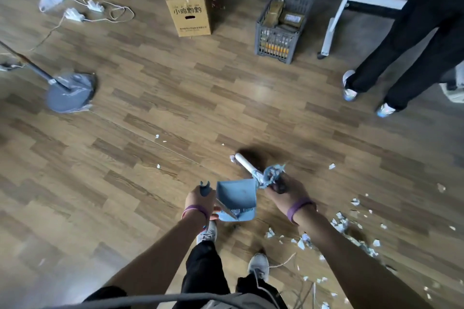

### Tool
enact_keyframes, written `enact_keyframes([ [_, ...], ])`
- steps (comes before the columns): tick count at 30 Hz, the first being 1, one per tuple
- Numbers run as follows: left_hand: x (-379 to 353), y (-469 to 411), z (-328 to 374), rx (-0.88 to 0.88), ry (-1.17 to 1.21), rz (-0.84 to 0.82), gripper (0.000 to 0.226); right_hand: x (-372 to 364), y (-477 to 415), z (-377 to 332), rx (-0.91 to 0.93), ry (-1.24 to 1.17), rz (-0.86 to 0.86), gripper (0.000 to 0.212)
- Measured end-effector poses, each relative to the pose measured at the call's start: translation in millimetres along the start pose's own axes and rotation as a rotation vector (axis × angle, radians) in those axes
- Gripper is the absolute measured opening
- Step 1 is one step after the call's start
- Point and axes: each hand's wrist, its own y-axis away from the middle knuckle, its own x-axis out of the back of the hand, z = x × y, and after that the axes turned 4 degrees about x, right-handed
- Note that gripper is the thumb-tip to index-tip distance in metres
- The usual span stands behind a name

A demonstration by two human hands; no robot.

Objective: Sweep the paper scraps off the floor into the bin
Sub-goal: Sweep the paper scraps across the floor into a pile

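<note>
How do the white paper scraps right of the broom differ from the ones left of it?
The white paper scraps on the right are many and bunched in a loose heap; the scraps on the left are a few bits, far apart. Right group holds bigger pieces; left ones are tiny. Both lie on the brown wood-pattern floor.

The left hand (200, 202) holds the top of the handle of a blue dustpan (236, 199), whose pan lies between the two hands. The right hand (286, 190) is curled round a white broom handle (245, 163) wrapped in blue at the held part. Torn paper scraps (339, 224) lie on the wooden floor (150, 158) to the right of the grey shoes (258, 264). Farther off stand a cardboard box (188, 15), a grey crate (281, 30) and another person's legs (401, 57).
</note>
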Motion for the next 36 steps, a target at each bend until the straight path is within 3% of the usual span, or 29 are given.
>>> enact_keyframes([
  [3,16.3,-1.1,-11.3,0.024,0.038,0.04,0.011,-2.0,-6.1,-7.4,-0.022,-0.043,-0.044,0.018],
  [7,46.2,4.6,-14.6,0.045,0.145,0.064,0.005,2.8,-14.6,-51.4,-0.015,-0.131,0.033,0.037],
  [14,131.7,-25.1,-8.1,-0.031,0.122,0.169,0.007,-32.3,-45.5,-141.4,0.048,-0.256,0.247,0.037],
  [23,309.0,-111.5,27.4,-0.07,0.028,0.3,0.011,-172.5,-101.1,-301.1,0.073,-0.41,0.282,0.044],
  [27,385.4,-146.7,43.2,-0.048,0.027,0.377,0.012,-235.0,-133.0,-355.7,0.102,-0.512,0.297,0.03],
  [31,439.8,-189.1,53.3,-0.042,0.02,0.396,0.007,-288.2,-162.5,-383.0,-0.004,-0.678,0.299,0.03],
  [34,461.1,-221.0,59.8,-0.018,0.013,0.383,0.006,-322.1,-181.2,-383.8,-0.088,-0.736,0.249,0.015],
  [36,464.5,-239.4,64.6,-0.011,0.014,0.369,0.007,-336.1,-190.7,-376.7,-0.153,-0.768,0.203,0.023],
])
